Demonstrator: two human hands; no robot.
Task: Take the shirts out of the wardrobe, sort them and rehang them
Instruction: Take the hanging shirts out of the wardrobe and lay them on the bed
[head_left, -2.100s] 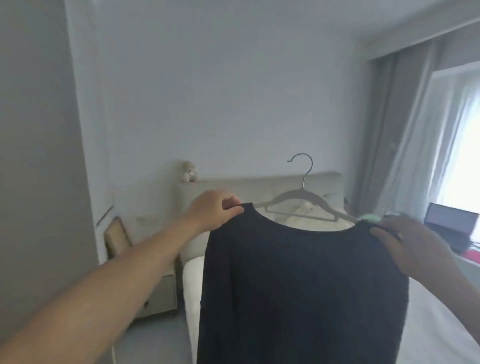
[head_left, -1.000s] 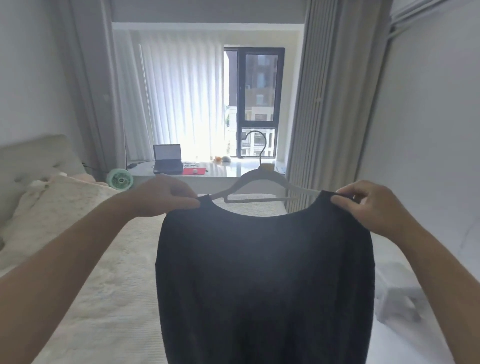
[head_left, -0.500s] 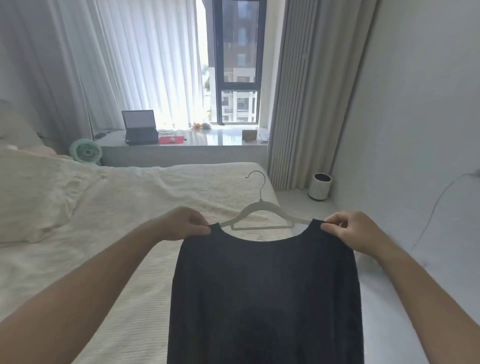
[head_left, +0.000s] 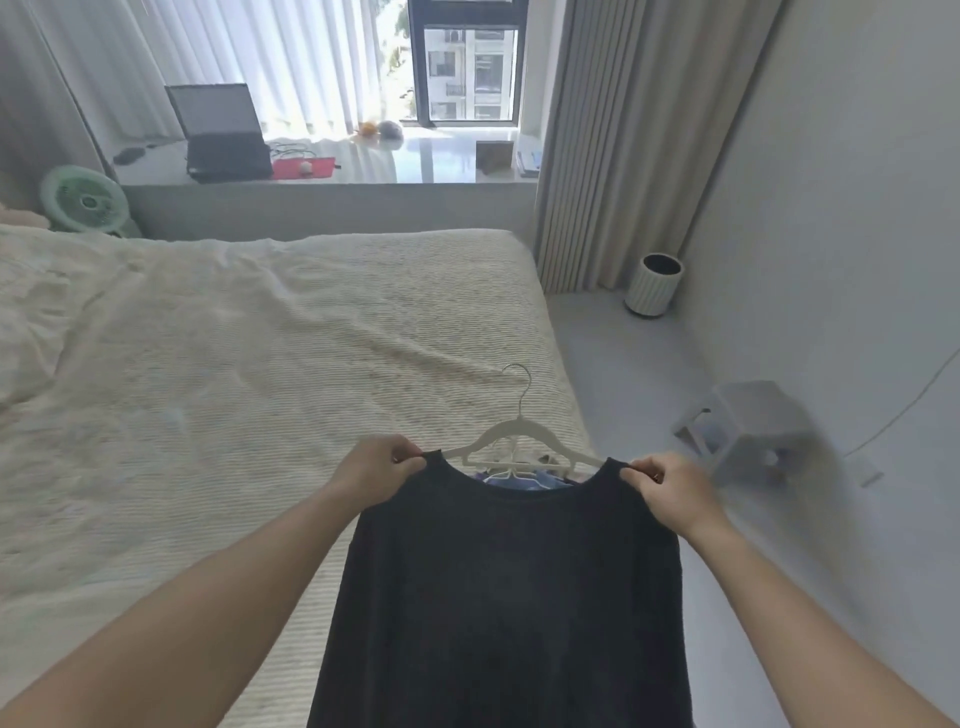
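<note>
1. One dark shirt (head_left: 509, 597) is held up in front of the person, over the near right edge of the bed (head_left: 249, 374); it hangs on one white hanger (head_left: 519, 441) whose wire hook points up and away.
2. Behind the neckline, a small heap of other clothes (head_left: 524, 478) in blue shows on the bed corner with at least one more white hanger; how many pieces lie there cannot be told.
3. Two hands are in view. The left hand (head_left: 376, 467) pinches the shirt's left shoulder between thumb and curled fingers; the right hand (head_left: 670, 488) pinches the right shoulder the same way.
4. Both forearms reach forward and slightly inward, holding the shirt spread flat at about the same height.
5. One round white bin (head_left: 652, 286) stands on the floor by the grey curtain (head_left: 597, 156); its inside looks dark and its contents cannot be seen.
6. One small white stool (head_left: 748, 426) stands near the right wall, blurred.
7. On the window ledge (head_left: 322, 182) sit one open laptop (head_left: 221, 132), one red flat item and a few small objects; one green fan (head_left: 85, 205) stands beside the ledge's left end.
</note>
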